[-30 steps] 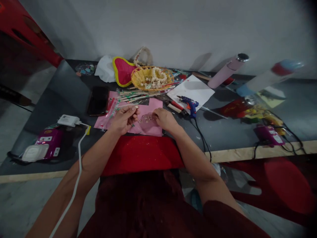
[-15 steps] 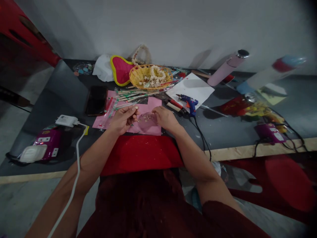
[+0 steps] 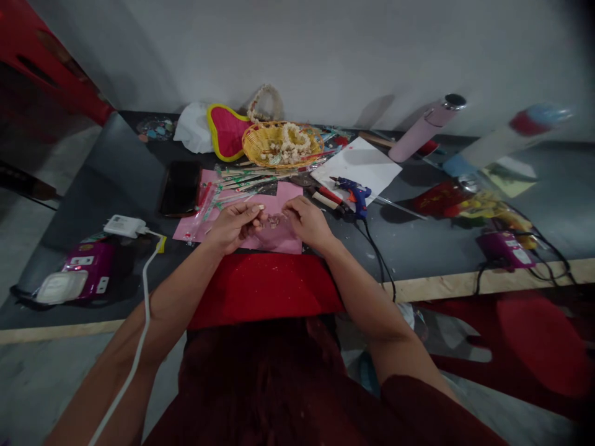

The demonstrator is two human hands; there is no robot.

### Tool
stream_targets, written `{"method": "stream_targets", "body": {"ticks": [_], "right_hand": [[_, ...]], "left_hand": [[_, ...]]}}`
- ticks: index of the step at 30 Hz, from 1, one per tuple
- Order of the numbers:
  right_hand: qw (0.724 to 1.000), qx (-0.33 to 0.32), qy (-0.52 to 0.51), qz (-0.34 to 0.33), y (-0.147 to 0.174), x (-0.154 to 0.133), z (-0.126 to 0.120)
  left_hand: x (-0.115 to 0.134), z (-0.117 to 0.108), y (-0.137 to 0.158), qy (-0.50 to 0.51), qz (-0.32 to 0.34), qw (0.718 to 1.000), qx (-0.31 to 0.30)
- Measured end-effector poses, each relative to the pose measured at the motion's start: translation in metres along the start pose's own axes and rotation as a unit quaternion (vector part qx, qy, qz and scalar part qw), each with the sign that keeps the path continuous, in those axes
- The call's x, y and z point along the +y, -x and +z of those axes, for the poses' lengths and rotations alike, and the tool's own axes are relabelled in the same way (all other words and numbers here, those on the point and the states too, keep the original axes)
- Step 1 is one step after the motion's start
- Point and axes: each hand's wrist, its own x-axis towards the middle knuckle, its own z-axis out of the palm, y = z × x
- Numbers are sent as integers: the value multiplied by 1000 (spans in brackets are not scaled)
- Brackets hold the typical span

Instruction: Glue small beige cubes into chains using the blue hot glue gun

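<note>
Over a pink sheet of paper [image 3: 286,244], my left hand [image 3: 232,224] pinches a small pale piece [image 3: 261,207] between thumb and fingertips. Facing it from the right, my right hand [image 3: 309,220] has its thumb and fingers pressed together; anything between them is too small to make out. Several tiny pale bits [image 3: 273,222] show between the hands, above or on the pink paper. Behind the hands lies a bundle of thin sticks in green-patterned wrappers [image 3: 246,178]. A yellow wicker basket [image 3: 260,152] holds a cream beaded strand [image 3: 295,145].
A blue glue gun [image 3: 357,195] lies right of the hands beside a white sheet [image 3: 367,161], its cord trailing forward. Left are a phone [image 3: 181,189], a white charger [image 3: 125,227] and a purple power socket [image 3: 90,269]. A pink flask [image 3: 425,127] stands at the back right.
My right hand has shifted slightly left toward my left hand, and my left hand has moved slightly right. The gap between them is narrower. The left pinch holds.
</note>
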Motion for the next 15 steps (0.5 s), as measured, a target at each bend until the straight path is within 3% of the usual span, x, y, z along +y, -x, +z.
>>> {"method": "stream_targets", "body": {"ticks": [3,6,15], "right_hand": [[994,58,-91,-30,1,-9,2],[987,72,-137,-45,3,-18,6],[985,85,-136,-68,4,-24,12]], "left_hand": [[-1,1,2,-9,-20,1000,-9],[0,2,3,-18,-28,999,-12],[-1,7,5,-39,-39,998,-27]]}}
